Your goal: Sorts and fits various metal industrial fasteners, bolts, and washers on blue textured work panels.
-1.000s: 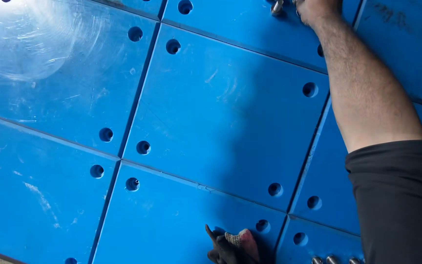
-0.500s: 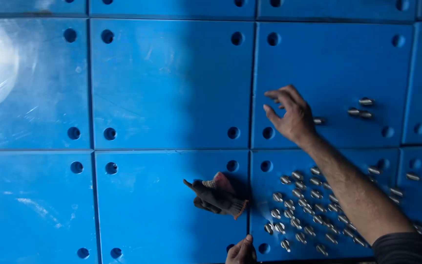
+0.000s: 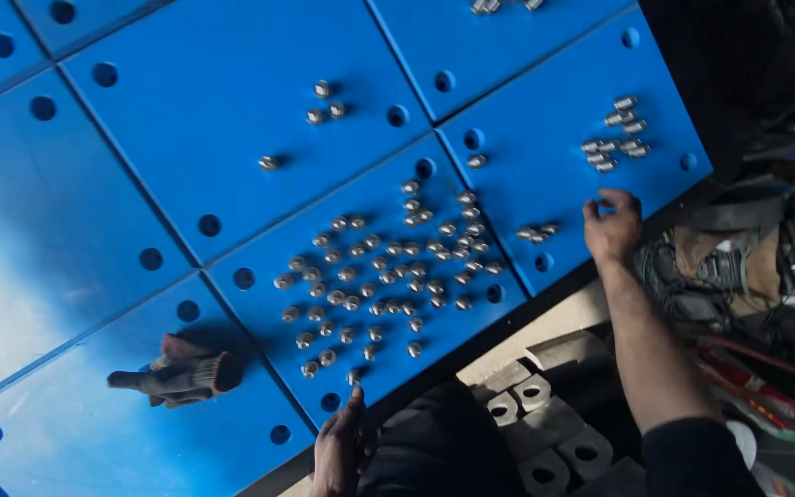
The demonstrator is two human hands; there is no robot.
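Observation:
Large blue panels [image 3: 232, 101] with round holes lie side by side below me. Several small metal bolts [image 3: 388, 267] are scattered over the near panel, and smaller clusters of bolts [image 3: 614, 133] lie further right. My right hand [image 3: 613, 228] rests on the edge of the right panel, fingers curled, next to a few bolts [image 3: 535, 232]; whether it holds one I cannot tell. My left hand [image 3: 338, 451] grips the near edge of the panel, beside one bolt [image 3: 352, 376]. A dark work glove [image 3: 177, 375] lies on the panel to the left.
Grey blocks with holes [image 3: 545, 423] sit below the panel edge between my arms. A heap of straps, cables and tools [image 3: 747, 276] fills the floor at right. Open holes [image 3: 209, 225] dot the panels.
The view has swung right and tilted. My right hand moved from the panel's middle to its right edge. My left hand now shows more fully at the near edge.

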